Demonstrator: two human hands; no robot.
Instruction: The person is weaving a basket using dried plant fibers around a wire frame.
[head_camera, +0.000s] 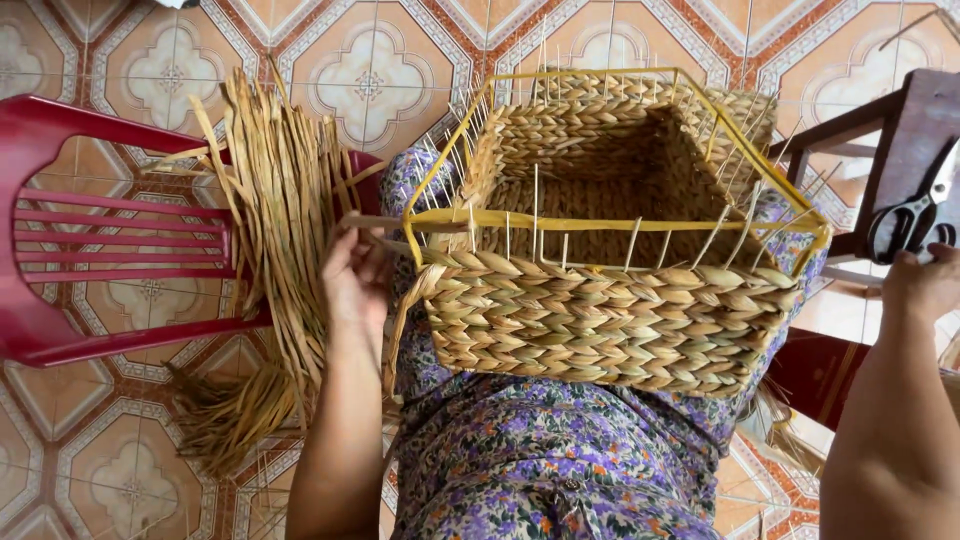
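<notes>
A half-woven straw basket (600, 310) on a yellow wire frame rests on my lap, its open top facing the camera. My left hand (355, 270) is at the basket's left corner, fingers pinched on a loose dried straw strand (375, 222) that runs toward the frame. My right hand (925, 280) reaches out to the right and touches black-handled scissors (912, 222) lying on a dark wooden stool (925, 120); its fingers are partly hidden.
A bundle of dried straw (285, 230) lies across a red plastic chair (60, 230) on my left. Patterned floor tiles (370, 70) surround everything. My lap is covered by purple floral cloth (540, 460).
</notes>
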